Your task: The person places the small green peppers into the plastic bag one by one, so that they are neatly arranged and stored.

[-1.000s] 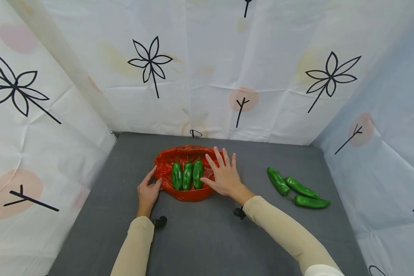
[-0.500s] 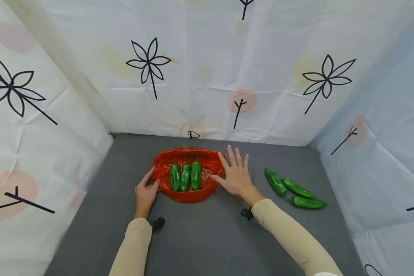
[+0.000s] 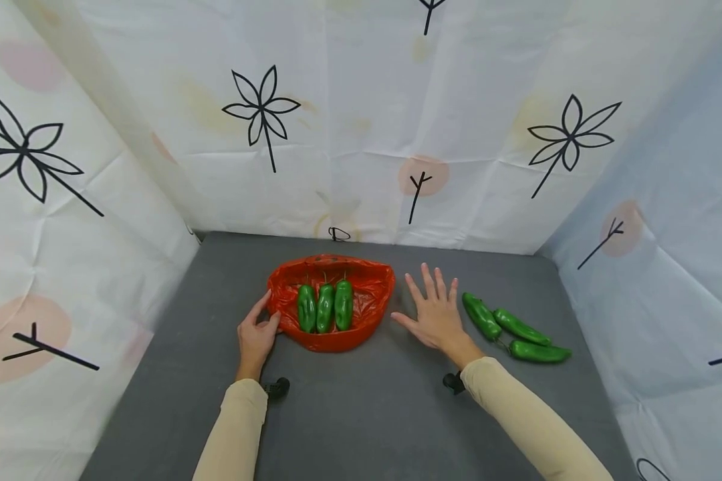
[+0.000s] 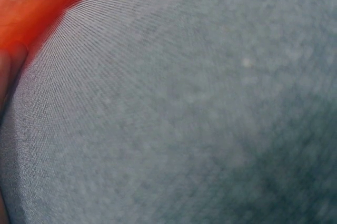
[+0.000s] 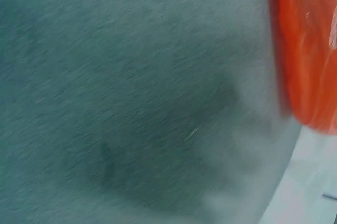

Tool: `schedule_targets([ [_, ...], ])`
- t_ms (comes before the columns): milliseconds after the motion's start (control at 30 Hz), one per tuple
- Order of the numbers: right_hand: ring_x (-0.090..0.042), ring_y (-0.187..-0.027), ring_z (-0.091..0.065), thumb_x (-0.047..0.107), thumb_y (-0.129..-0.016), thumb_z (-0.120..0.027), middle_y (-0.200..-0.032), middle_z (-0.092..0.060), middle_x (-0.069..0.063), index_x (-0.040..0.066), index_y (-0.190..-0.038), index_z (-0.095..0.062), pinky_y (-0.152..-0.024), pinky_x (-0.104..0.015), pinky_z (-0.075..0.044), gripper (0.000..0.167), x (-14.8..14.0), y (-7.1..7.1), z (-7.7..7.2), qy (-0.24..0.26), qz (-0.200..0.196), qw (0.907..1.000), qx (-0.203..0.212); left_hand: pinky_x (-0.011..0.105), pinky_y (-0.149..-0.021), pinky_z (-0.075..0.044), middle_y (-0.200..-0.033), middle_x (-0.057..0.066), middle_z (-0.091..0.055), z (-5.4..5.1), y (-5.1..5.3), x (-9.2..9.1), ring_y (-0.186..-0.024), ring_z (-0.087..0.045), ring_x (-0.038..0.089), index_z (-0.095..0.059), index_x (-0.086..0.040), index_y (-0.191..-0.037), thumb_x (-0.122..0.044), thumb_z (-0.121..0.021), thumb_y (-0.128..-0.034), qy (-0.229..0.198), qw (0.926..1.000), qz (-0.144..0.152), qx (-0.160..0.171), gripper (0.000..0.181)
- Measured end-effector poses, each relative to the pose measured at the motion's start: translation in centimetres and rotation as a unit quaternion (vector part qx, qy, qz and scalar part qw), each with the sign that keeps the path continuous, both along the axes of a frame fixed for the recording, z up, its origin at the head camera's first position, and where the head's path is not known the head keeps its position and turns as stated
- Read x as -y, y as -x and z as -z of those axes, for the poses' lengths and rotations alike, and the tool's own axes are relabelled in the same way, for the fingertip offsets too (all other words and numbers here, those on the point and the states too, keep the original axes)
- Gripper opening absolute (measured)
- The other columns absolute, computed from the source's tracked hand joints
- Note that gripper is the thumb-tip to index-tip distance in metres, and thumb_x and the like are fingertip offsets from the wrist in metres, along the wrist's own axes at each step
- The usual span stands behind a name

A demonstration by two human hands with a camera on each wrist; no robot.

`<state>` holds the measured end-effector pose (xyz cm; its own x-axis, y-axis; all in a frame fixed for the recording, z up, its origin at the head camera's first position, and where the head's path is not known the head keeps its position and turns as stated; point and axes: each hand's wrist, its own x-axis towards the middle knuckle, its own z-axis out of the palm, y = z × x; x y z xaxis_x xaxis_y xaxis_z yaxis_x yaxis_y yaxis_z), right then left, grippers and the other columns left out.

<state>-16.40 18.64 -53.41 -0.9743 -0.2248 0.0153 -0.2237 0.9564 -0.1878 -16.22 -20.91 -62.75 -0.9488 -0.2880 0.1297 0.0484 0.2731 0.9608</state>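
A red plastic bag (image 3: 331, 343) lies with its mouth spread wide on the dark grey table. Inside it, three green chili peppers (image 3: 325, 307) stand side by side, stems pointing away from me. My left hand (image 3: 257, 337) grips the bag's left edge between thumb and fingers; in the left wrist view only a corner of the red plastic (image 4: 31, 3) and a fingertip show. Between the bag and a second group of green chili peppers (image 3: 520, 327), my right hand (image 3: 438, 321) hovers with fingers spread, holding nothing. The right wrist view catches the bag's side (image 5: 310, 50).
The second pepper group, three in all, lies loosely on the right part of the table (image 3: 361, 427). White cloth walls (image 3: 361, 133) with leaf drawings enclose the table at the back, left and right.
My right hand has moved off the bag's right side, rightward toward the loose peppers, fingers still spread. The left hand keeps its place at the bag's left edge.
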Motion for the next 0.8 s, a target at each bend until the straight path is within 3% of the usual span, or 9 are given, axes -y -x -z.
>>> schedule_targets([
  [400, -0.044, -0.159, -0.005, 0.071, -0.092, -0.054, -0.173, -0.002, -0.016, 0.020, -0.165, -0.022, -0.122, -0.073, 0.004, 0.094, -4.9, -0.4, 1.5, -0.001, 0.031, 0.9995, -0.006, 0.013, -0.061, -0.055, -0.146, 0.009, -0.060, -0.3, -0.2, 0.2, -0.057, -0.068, -0.002, -0.061, -0.031, -0.143, -0.013, -0.070, -0.0952, 0.001, 0.9999, -0.003, 0.013, 0.052],
  [633, -0.046, -0.159, -0.002, 0.073, -0.092, -0.053, -0.172, -0.003, -0.018, 0.019, -0.165, -0.020, -0.121, -0.075, 0.006, 0.097, -7.3, -0.3, 1.5, -0.003, 0.049, 0.9988, 0.007, 0.013, -0.061, -0.055, -0.145, 0.008, -0.061, -0.4, -0.1, 0.1, -0.056, -0.068, -0.002, -0.061, -0.033, -0.143, -0.015, -0.070, -0.0951, 0.003, 0.9998, -0.008, 0.018, 0.052],
  [800, -0.049, -0.157, -0.006, 0.073, -0.092, -0.053, -0.171, -0.004, -0.021, 0.017, -0.165, -0.021, -0.120, -0.076, 0.002, 0.098, -9.0, -0.6, 1.1, -0.004, 0.070, 0.9975, 0.011, 0.013, -0.060, -0.054, -0.130, 0.015, -0.070, -0.4, 0.0, 0.0, -0.054, -0.067, -0.001, -0.062, -0.036, -0.141, -0.015, -0.071, -0.0946, 0.010, 0.9996, -0.012, 0.022, 0.052],
])
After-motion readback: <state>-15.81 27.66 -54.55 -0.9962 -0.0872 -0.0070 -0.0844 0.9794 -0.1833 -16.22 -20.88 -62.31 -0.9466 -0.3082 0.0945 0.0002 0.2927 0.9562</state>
